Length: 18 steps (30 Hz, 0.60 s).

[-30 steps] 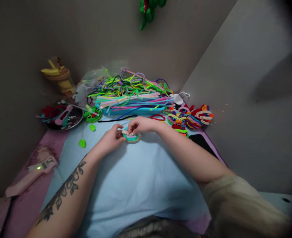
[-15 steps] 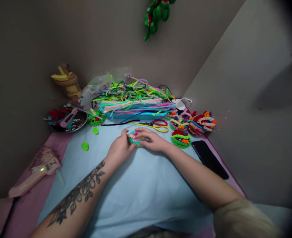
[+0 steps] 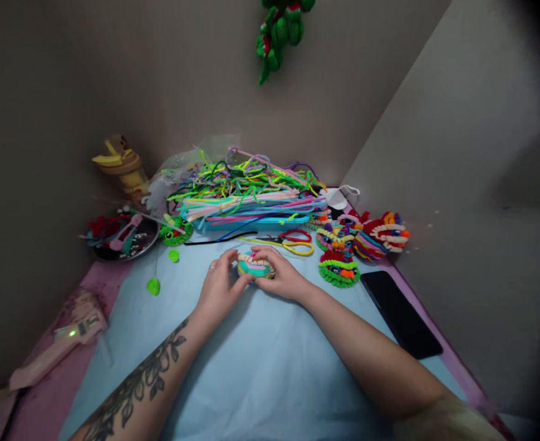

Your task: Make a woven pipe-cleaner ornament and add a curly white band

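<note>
Left hand [image 3: 218, 288]: grip pinches the near-left edge of the small pipe-cleaner disc [image 3: 255, 267].
Right hand [image 3: 283, 277]: fingers curl over the disc's right side, grasping it too.
Disc: low over the blue sheet [image 3: 261, 361] on the bench, between both hands.
Slip risk: the loose cream strip on top could likely spring off if either pinch eases.
Snag risk: scissors [image 3: 288, 241] lie just beyond the fingers; a reach forward could knock them.
Glue gun [image 3: 63, 340]: lit, well apart to the left; a burn hazard.
</note>
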Available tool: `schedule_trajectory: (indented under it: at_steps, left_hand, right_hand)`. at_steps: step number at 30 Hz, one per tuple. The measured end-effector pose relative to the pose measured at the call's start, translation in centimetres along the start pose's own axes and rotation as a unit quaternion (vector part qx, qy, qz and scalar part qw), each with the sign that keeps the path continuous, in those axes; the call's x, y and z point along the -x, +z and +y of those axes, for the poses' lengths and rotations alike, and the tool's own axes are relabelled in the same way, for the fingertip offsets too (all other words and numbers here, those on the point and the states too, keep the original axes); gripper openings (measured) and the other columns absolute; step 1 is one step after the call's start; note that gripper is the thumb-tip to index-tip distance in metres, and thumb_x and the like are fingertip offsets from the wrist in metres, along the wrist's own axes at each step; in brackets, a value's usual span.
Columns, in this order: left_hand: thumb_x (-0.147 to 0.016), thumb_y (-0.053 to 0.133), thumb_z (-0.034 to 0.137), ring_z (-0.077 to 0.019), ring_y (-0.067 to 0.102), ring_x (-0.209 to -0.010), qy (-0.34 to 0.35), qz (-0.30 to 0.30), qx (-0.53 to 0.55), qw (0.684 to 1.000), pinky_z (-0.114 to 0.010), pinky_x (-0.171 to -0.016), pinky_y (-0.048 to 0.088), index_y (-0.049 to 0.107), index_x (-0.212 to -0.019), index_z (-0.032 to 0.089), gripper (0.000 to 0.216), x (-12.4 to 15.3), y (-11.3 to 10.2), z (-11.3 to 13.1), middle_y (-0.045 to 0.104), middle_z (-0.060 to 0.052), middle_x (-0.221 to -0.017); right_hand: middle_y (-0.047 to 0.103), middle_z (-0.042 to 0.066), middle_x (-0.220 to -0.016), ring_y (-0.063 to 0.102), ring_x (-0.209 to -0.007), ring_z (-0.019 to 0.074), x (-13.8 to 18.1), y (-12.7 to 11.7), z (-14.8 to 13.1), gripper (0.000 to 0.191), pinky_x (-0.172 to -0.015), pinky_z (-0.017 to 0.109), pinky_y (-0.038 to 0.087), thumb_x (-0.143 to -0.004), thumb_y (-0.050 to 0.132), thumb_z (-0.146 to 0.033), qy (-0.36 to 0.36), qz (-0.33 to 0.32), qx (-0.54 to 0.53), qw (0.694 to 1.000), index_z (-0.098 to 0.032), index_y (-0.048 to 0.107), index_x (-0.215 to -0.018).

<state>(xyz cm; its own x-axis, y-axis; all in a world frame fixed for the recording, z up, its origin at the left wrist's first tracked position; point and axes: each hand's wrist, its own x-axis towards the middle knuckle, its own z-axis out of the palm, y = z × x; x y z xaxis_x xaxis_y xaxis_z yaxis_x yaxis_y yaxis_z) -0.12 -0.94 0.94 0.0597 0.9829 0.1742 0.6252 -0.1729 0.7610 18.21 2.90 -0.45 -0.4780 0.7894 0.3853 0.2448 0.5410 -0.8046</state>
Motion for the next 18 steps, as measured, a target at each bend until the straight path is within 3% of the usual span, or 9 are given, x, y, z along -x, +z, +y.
schedule_trajectory:
  at_steps: [5, 10, 14, 18]
  left_hand:
    - [-0.085, 0.052, 0.036, -0.0210, 0.060, -0.109, -0.062, 0.027, 0.201, 0.977, -0.035, -0.094, 0.046, 0.057, -0.113, 0.017, 0.034, -0.5, 0.0, 0.5, 0.065, -0.011, -0.118]
    - [-0.076, 0.064, 0.036, -0.0188, 0.066, -0.085, -0.153, 0.065, 0.287, 0.943, -0.031, -0.079, 0.051, 0.067, -0.096, 0.015, 0.029, -0.9, 0.3, 0.0, 0.073, -0.008, -0.095]
    - [-0.063, 0.078, 0.033, -0.0138, 0.065, -0.071, -0.209, 0.062, 0.396, 0.892, -0.027, -0.069, 0.051, 0.067, -0.087, 0.015, 0.032, -1.1, 0.1, -0.3, 0.072, -0.003, -0.080]
    - [-0.057, 0.083, 0.028, -0.0113, 0.065, -0.070, -0.252, 0.023, 0.492, 0.833, -0.023, -0.069, 0.052, 0.066, -0.082, 0.016, 0.034, -1.2, -0.4, 0.2, 0.070, 0.000, -0.077]
  right_hand:
    - [0.049, 0.011, -0.129, 0.048, -0.125, 0.0227, 0.2, -0.1, -0.4, 0.044, -0.099, 0.039, 0.040, -0.067, 0.066, -0.013, 0.039, 0.044, -0.081, 0.995, -0.023, 0.049, -0.107]
    - [0.052, 0.010, -0.125, 0.046, -0.126, 0.0231, 0.4, -0.3, -1.2, 0.044, -0.100, 0.040, 0.039, -0.067, 0.067, -0.013, 0.015, 0.032, -0.088, 0.995, -0.024, 0.050, -0.106]
    - [0.050, 0.010, -0.127, 0.046, -0.125, 0.0220, 0.6, -0.5, -1.3, 0.043, -0.102, 0.039, 0.038, -0.068, 0.067, -0.012, -0.013, 0.025, -0.097, 0.995, -0.023, 0.051, -0.106]
    - [0.050, 0.010, -0.127, 0.046, -0.126, 0.0221, 0.8, -0.7, -1.4, 0.044, -0.101, 0.040, 0.038, -0.068, 0.066, -0.012, -0.009, 0.021, -0.124, 0.992, -0.024, 0.050, -0.107]
